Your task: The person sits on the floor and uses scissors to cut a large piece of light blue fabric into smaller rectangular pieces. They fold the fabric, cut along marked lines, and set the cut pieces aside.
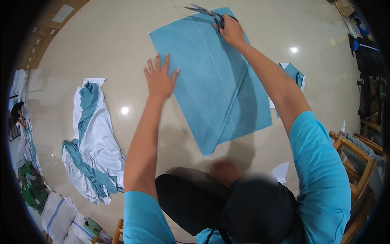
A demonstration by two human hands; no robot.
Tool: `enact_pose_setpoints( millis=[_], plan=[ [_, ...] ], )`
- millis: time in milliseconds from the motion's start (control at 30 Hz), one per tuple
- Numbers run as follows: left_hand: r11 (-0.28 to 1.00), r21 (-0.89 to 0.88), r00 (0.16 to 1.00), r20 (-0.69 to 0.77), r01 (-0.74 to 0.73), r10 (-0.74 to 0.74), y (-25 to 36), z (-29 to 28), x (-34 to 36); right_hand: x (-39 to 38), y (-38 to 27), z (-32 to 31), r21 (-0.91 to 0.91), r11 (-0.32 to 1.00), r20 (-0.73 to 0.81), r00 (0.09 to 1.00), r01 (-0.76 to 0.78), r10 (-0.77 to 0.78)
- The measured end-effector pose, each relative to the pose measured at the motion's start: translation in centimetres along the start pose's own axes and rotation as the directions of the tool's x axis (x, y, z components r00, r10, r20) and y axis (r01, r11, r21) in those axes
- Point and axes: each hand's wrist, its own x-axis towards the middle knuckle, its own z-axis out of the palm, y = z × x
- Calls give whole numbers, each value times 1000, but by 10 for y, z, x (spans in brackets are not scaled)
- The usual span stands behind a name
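A large piece of blue-teal fabric (203, 73) lies spread on the tiled floor, with a diagonal fold toward its near end and a pale line running down it. My right hand (232, 31) grips a pair of scissors (205, 11) by the dark handles at the fabric's far edge. The blades point left and stand apart, over or just past that edge; I cannot tell whether they touch the cloth. My left hand (161, 77) rests flat with spread fingers at the fabric's left edge, holding nothing.
A heap of white and teal cloth (95, 134) lies on the floor to the left. Smaller scraps (293, 74) lie right of the fabric, partly behind my right arm. Cardboard boxes (42, 36) stand far left, a wooden frame (357, 162) at right, white sacks (61, 215) near left.
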Motion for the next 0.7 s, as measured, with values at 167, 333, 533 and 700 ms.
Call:
enact_pose_setpoints(
  millis=[167,333,533,700],
  plan=[
    [982,162,990,95,92,-108,-36,-9,74,51,-3,28,-41,998,-4,999,-37,37],
    [979,133,982,88,152,-164,-72,1,119,8,-14,6,241,961,-70,985,-139,159],
    [962,-272,973,-226,-10,-54,-29,18,48,-173,-27,-88,439,805,144,916,-399,376],
    [788,-605,922,-229,115,-311,85,0,-133,-321,-40,-188,506,512,484,720,-694,498]
  ],
)
